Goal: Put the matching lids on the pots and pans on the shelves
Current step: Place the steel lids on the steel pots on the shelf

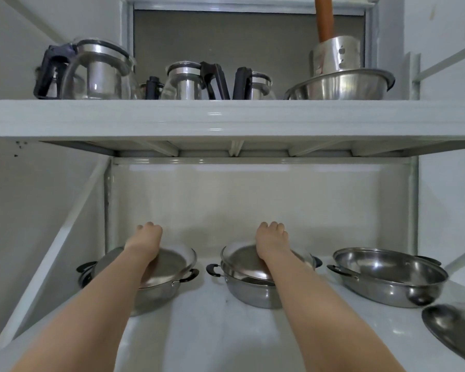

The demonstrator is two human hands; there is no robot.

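Three steel pots stand on the lower shelf point(204, 331). The left pot point(159, 291) carries a glass lid point(172, 260), tilted up at the back, and my left hand point(145, 238) is curled over the lid's far side. The middle pot point(250, 291) has a glass lid point(239, 260) resting askew on it, and my right hand point(271, 237) grips that lid from above. The wide right pot point(387, 277) is uncovered. A steel lid point(454, 328) lies on the shelf at the right edge, partly cut off.
The upper shelf point(226, 116) holds three glass teapots with black handles point(97, 71), a steel bowl point(341, 84) and a perforated steel holder point(336, 55) with a brown handle in it. White walls and shelf posts close in both sides.
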